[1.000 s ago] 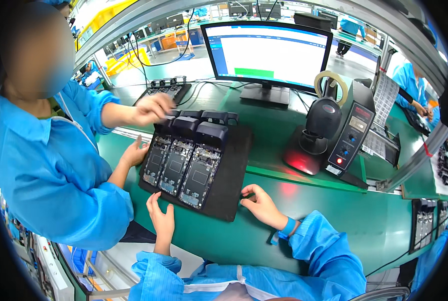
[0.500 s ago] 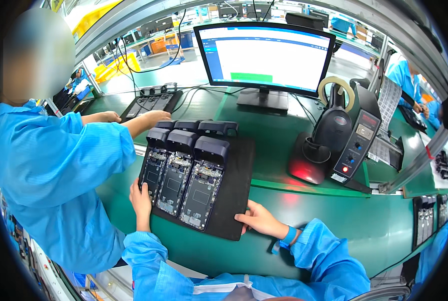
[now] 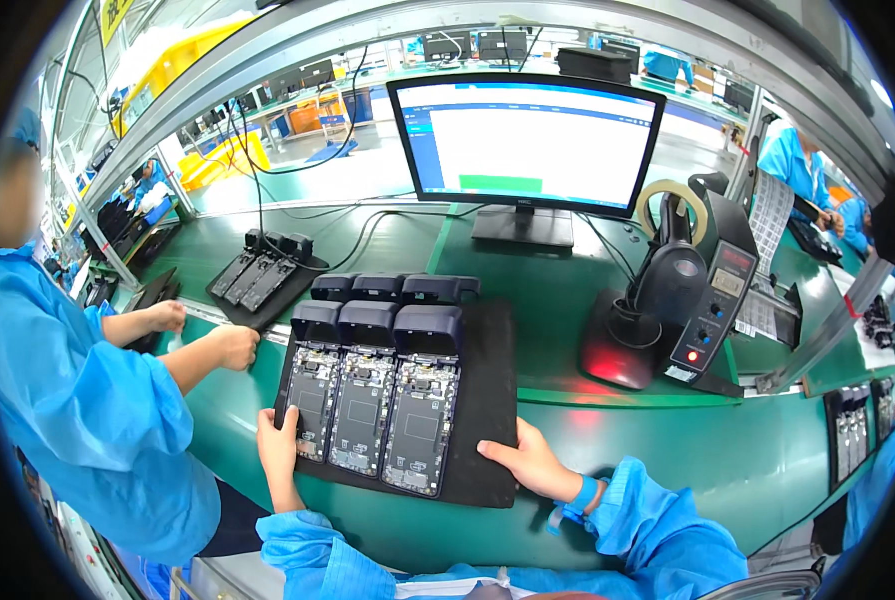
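Observation:
A flat black tray [image 3: 489,390] is held between my hands over the green bench. Three opened handheld devices [image 3: 419,425] lie side by side on it, with circuit boards and dark inner panels facing up. Dark hooded pieces [image 3: 427,328] stand at their far ends, and more such pieces show behind them. My left hand [image 3: 278,452] grips the tray's left side, its thumb up by the leftmost device. At the right edge my right hand [image 3: 535,462] pinches the tray, thumb on top and fingers underneath, hidden. A blue band [image 3: 579,495] circles my right wrist.
A co-worker [image 3: 87,380] stands at the left with both hands over the bench. Another loaded black tray [image 3: 260,278] lies beyond. A monitor [image 3: 527,140], a handheld scanner on its stand [image 3: 667,285], a tape roll [image 3: 649,205] and a black control box [image 3: 715,300] stand at the back.
The tray and my hands sit lower in the view, which has tilted upward. The co-worker has shifted left and drawn their hands back from the far side of my tray.

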A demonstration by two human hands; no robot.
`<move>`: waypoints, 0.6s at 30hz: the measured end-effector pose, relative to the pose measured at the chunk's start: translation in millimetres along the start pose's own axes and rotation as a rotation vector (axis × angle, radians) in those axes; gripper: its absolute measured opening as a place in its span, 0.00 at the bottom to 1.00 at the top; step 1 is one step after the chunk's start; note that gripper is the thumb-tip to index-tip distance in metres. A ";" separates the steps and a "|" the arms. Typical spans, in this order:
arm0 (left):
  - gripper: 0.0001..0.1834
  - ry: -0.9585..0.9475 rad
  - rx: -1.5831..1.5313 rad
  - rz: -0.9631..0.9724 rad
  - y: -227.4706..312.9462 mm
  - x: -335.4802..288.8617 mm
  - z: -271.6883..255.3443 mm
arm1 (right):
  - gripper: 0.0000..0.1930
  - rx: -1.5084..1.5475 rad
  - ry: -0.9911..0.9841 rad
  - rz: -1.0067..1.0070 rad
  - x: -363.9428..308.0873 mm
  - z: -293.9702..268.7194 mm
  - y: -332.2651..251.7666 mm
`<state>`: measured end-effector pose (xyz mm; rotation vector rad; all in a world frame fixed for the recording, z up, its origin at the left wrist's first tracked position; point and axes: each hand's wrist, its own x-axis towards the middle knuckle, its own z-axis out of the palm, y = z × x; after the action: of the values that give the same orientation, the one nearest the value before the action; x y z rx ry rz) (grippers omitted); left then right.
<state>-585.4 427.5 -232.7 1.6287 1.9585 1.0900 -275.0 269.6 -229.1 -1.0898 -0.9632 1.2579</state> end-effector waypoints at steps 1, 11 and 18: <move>0.21 0.006 -0.017 0.020 2.7 -1.1 -3.2 | 0.18 0.054 -0.003 -0.028 0.3 0.1 1.8; 0.26 -0.143 -0.372 0.120 63.5 -55.8 -62.3 | 0.18 0.100 -0.027 -0.074 -53.3 -9.9 -40.2; 0.33 -0.608 -0.334 0.409 111.0 -118.0 -92.2 | 0.16 0.020 0.210 -0.024 -142.5 -44.8 -77.6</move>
<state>-545.7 289.7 -113.5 1.9155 1.0329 0.8493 -225.9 124.2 -160.0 -1.1663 -0.8007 1.1065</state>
